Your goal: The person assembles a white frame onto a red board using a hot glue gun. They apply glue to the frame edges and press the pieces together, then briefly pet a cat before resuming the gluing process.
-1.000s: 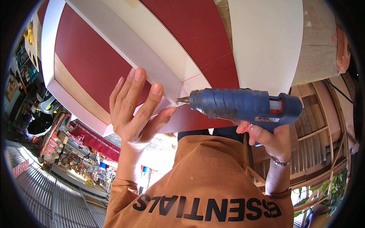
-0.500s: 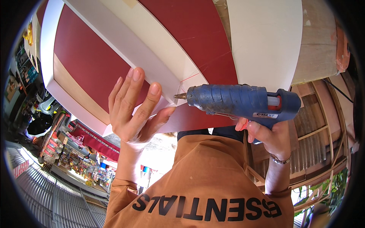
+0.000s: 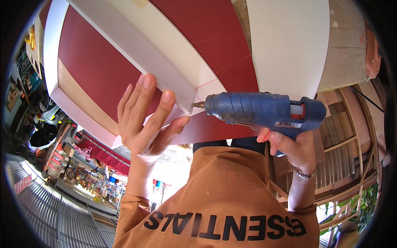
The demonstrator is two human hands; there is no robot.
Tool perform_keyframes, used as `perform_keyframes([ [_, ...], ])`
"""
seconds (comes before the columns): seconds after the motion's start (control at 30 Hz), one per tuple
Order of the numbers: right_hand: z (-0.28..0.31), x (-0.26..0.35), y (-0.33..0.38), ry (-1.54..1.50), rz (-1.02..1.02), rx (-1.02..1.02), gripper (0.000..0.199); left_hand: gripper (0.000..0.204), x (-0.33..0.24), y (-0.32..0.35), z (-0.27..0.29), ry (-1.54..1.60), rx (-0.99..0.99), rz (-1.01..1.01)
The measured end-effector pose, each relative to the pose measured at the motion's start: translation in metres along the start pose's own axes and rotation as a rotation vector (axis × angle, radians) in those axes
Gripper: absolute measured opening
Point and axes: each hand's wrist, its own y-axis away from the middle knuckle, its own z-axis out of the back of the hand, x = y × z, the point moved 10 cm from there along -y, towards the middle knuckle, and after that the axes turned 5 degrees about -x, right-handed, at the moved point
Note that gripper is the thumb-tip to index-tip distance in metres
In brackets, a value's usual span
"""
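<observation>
1. A person in a brown fabric shirt (image 3: pixel 223 177), dark raised lettering across it, holds a blue glue gun (image 3: pixel 248 107) level above a maroon-and-white workpiece (image 3: pixel 99 62) in a crowded room
2. The right-hand grip (image 3: pixel 295 149) is closed around the gun's handle, fingers at the red trigger (image 3: pixel 267 135), a banded metal bracelet (image 3: pixel 305 174) glinting at the wrist
3. The gun's body is scuffed, ridged plastic; a pale, cloudy glue stick (image 3: pixel 297 110) shows through its slot, and its tapered metal nozzle (image 3: pixel 197 105) points toward the left hand, just beside a white corner; from where I stand, I cannot tell if they touch
4. The left-hand grip (image 3: pixel 142 120) is spread wide and holds nothing, thumb near the nozzle; whether its fingers press the workpiece is unclear
5. A long, straight-sided white strip (image 3: pixel 128 49) crosses the workpiece diagonally, smooth and matte, between maroon faces; a thin red line marks the white near the corner
6. A broad white sheet (image 3: pixel 289 45) lies to the right, beside the worn, pale-brown tabletop (image 3: pixel 343 62)
7. Ribbed grey metal (image 3: pixel 62 215) and a red cloth (image 3: pixel 105 153) fill the lower left; translucent corrugated sheeting (image 3: pixel 341 159) stands at right
</observation>
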Motion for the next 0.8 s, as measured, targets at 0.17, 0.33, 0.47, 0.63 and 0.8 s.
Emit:
perform_keyframes([
  [0.17, 0.002, -0.003, 0.001, 0.011, -0.021, -0.014, 0.020, 0.052, 0.002, 0.000, 0.002, -0.018, -0.050, 0.040],
  [0.33, 0.003, -0.007, 0.000, -0.030, -0.061, -0.012, 0.025, 0.055, -0.001, 0.000, 0.001, -0.006, -0.006, -0.005],
  [0.47, 0.004, -0.009, 0.001, -0.048, -0.091, -0.017, 0.031, 0.052, 0.003, 0.001, 0.002, -0.013, -0.057, 0.045],
  [0.63, 0.001, -0.001, -0.002, 0.035, -0.013, -0.010, 0.026, 0.053, 0.002, 0.000, 0.002, -0.014, -0.054, 0.043],
  [0.8, 0.002, -0.002, 0.000, 0.041, -0.047, -0.014, 0.029, 0.053, 0.001, 0.000, 0.001, -0.018, -0.039, 0.027],
])
